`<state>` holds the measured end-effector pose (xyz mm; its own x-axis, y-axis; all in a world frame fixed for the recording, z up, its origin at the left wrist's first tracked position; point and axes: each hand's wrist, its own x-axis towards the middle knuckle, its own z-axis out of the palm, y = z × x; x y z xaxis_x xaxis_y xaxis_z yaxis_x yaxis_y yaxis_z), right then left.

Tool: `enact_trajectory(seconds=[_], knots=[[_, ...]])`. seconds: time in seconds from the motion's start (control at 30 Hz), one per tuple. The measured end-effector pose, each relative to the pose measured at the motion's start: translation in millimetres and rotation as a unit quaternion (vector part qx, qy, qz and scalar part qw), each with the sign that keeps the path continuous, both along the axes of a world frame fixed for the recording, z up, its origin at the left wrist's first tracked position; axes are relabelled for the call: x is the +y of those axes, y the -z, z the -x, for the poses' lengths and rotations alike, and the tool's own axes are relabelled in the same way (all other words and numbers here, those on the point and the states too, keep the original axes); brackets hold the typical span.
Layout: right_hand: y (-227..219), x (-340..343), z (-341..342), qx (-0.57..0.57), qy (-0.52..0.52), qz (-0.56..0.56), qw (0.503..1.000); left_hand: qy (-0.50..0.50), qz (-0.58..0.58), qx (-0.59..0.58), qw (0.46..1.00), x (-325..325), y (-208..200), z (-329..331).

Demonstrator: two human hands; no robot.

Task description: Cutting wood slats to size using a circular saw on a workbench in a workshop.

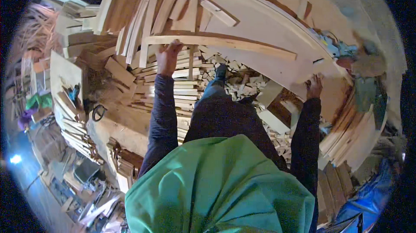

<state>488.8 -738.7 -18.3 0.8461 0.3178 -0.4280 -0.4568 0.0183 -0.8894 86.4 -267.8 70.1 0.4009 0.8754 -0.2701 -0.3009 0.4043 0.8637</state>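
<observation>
My left hand is closed on a long pale wooden strip, near its left end. The strip lies crosswise over a light flat tabletop, its right end reaching well across the surface. Over at the right, my right hand rests near the front edge of that surface, fingers apart, with nothing seen in it. A shorter wooden piece lies beyond the strip. Several long boards sit side by side at the far left, close to my left hand.
Below the tabletop, stacked slats and a heap of small wood offcuts surround my feet. An open box stands in front of my right arm. Blue cloth-like items lie at the right, above leaning planks. A brown bench is at left.
</observation>
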Motion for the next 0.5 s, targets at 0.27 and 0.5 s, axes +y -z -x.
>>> enact_trajectory(seconds=[0.27,0.5], knots=[[61,-76,-23,-0.218,-0.095,0.229,0.944,0.195,-0.384,0.542,0.722,25,10,-18],[1,-28,-16,-0.48,-0.319,0.545,0.609,0.368,-0.634,0.271,0.623,-17,3,-139]])
